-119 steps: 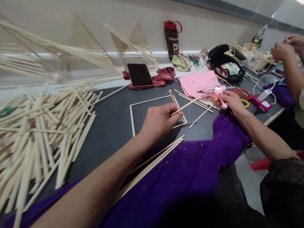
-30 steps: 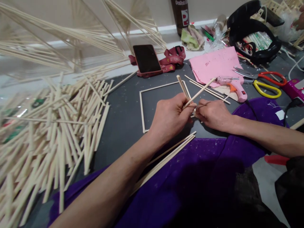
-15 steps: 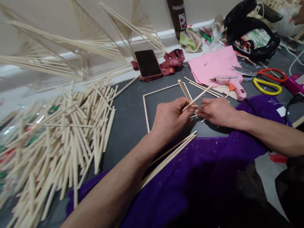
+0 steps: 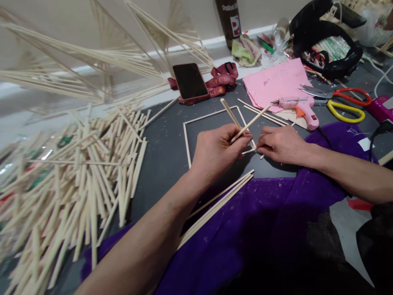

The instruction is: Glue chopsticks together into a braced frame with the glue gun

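Wooden sticks (image 4: 254,120), left hand (image 4: 217,149) pinching them, squarish frame (image 4: 211,114), right hand (image 4: 281,144) bunched, hold unclear

A single head-worn camera looks forward and down from above the near edge of the surface (image 4: 164,143), close over the left hand (image 4: 216,149) and right hand (image 4: 281,145), with the wall (image 4: 260,14) beyond.

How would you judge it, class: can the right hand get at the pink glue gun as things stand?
Probably yes: the right hand is close, near a corner of the stick frame, and nothing lies over the pink glue gun. The scissors sit close beside it without covering it.
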{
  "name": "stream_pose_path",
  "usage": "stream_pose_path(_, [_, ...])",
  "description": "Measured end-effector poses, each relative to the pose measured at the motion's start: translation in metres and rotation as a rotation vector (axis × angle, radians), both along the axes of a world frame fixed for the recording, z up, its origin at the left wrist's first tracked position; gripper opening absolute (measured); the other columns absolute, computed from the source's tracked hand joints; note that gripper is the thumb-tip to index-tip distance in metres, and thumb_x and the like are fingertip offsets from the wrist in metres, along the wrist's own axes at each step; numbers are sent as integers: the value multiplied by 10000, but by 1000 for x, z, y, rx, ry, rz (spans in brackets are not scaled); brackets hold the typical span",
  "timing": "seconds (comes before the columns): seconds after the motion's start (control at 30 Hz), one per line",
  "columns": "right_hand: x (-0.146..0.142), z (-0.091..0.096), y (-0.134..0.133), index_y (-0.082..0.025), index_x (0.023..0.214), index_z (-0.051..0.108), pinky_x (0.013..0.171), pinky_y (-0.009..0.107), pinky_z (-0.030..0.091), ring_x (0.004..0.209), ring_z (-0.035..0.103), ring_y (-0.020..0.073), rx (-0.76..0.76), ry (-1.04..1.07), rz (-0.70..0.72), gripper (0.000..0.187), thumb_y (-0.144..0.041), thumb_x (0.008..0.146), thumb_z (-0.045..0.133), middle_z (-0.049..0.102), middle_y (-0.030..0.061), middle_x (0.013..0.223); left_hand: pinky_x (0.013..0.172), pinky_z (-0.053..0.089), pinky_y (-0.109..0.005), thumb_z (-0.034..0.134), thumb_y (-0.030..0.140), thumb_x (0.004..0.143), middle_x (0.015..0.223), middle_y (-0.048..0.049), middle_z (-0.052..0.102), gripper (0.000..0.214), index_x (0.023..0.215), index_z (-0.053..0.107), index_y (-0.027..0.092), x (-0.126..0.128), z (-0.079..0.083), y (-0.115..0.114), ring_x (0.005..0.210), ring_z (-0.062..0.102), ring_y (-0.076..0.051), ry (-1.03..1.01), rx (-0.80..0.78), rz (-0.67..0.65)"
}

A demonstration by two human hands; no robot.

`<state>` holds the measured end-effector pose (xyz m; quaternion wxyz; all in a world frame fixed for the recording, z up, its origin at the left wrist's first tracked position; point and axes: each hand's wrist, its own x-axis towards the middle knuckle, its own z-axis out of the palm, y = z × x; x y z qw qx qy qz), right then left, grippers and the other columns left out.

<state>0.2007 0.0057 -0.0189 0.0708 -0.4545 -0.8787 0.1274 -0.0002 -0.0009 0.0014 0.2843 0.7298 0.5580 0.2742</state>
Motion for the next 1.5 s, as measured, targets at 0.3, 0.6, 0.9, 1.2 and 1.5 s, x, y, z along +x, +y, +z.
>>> stream_pose_path(0.3, [0,-4,0,-176,1039,834,609,312,214,796,584,158,12,33,32,297,-287,1028,559,757,82,1027,570,481,-251,703,256,828,696,13,745,97,867,775,204,2,2,0,538,638,-130,-74,-59,15])
stream_pose_path(0.6, [-5,-1,-2,-178,1070,835,625,317,227,823,607,167,18,2,-17,289,-333,1027,595,763,89,1080,585,476,-252,693,240,825,683,11,743,94,857,776,210,0,2,0,573,656,-144,-53,-31,-4])
stream_pose_path(0.9, [-15,3,-5,-161,1056,823,624,338,200,796,594,173,48,-117,-56,291,-337,1035,593,734,86,1001,600,444,-244,669,256,848,699,-1,736,94,822,744,206,-4,-2,0,638,669,-158,35,37,-56])
stream_pose_path(1.2, [-18,4,-5,-142,1067,797,638,339,215,826,622,186,19,-134,-54,262,-272,1040,571,745,97,1021,625,411,-268,681,238,868,715,-8,735,97,787,720,200,-4,-1,0,638,640,-153,118,81,-91])
stream_pose_path(1.5, [-17,-5,-1,-127,933,770,658,341,260,763,554,168,52,-54,30,285,-169,1012,500,681,89,910,635,400,-281,691,196,860,681,-3,711,77,802,742,196,-2,-3,-1,624,611,-146,114,129,-89])
